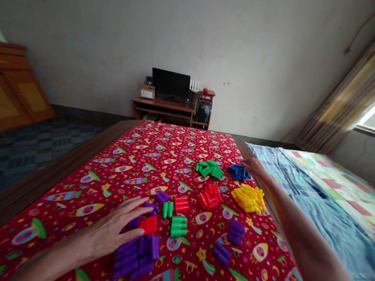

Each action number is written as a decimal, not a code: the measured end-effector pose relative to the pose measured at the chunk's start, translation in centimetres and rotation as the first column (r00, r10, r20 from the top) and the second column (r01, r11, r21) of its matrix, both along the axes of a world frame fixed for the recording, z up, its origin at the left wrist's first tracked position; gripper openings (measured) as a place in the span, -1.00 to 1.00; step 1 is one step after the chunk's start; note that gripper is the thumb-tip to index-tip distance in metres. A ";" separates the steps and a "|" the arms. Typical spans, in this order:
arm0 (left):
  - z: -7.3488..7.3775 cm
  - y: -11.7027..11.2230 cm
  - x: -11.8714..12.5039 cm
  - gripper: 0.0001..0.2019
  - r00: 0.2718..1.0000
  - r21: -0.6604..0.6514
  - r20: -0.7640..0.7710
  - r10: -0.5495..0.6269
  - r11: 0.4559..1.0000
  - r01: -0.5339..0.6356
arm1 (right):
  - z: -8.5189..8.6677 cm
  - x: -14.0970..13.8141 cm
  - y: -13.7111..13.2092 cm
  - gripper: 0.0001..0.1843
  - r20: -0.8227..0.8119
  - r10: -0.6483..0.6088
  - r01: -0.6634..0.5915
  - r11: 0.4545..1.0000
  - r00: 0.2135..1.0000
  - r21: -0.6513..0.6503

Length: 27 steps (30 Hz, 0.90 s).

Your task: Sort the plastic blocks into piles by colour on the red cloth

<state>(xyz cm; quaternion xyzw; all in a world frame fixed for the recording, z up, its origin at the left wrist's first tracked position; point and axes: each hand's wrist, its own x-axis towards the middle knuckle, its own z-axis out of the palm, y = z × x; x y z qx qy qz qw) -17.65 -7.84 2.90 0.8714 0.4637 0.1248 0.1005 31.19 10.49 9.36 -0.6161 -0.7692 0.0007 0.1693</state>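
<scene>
Two open hands reach across scattered ribbed plastic building blocks on a red rocket-print cotton cloth [117, 154]. The left hand [111, 227] lies relaxed with fingers spread, touching or just above small purple plastic blocks [150, 208] and just beside a square red plastic block [148, 225]; whether anything is held under the palm cannot be told. The right hand [254, 166], also unclenched, has its fingertips just beside a heap of dark blue plastic blocks [238, 173], near a yellow plastic pile [248, 198]. A large purple plastic heap [135, 257] sits below the left hand. A careless sweep of either hand could probably spill one pile into the next, and the right forearm [298, 236] could catch the yellow pile. Blocks pushed rightward might drop past the counter's wooden edge [41, 186] onto the patchwork bedcover [324, 194]. Printed cloth stretches well beyond the left hand toward the left edge, giving it wide room.
</scene>
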 end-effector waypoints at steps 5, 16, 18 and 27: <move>0.1 0.8 -1.1 -0.49 0.999 0.026 -0.008 0.035 0.999 -0.034 | 1.3 -1.7 -1.8 -0.69 -0.070 0.012 -0.004 0.992 0.997 0.123; 0.0 2.4 0.3 -0.43 0.968 -0.034 0.193 0.164 0.987 -0.160 | 0.5 -20.9 -12.1 -0.83 0.006 0.674 -0.674 0.738 0.738 -0.011; 0.2 2.6 0.4 -0.43 0.951 -0.058 0.222 0.214 0.977 -0.206 | -0.9 -24.1 -12.5 -0.81 0.056 0.635 -0.632 0.772 0.770 -0.062; 2.1 1.4 -1.3 -0.71 0.953 0.017 0.036 0.302 0.953 -0.302 | -1.0 -24.5 -13.2 -0.85 0.083 0.585 -0.589 0.807 0.807 0.033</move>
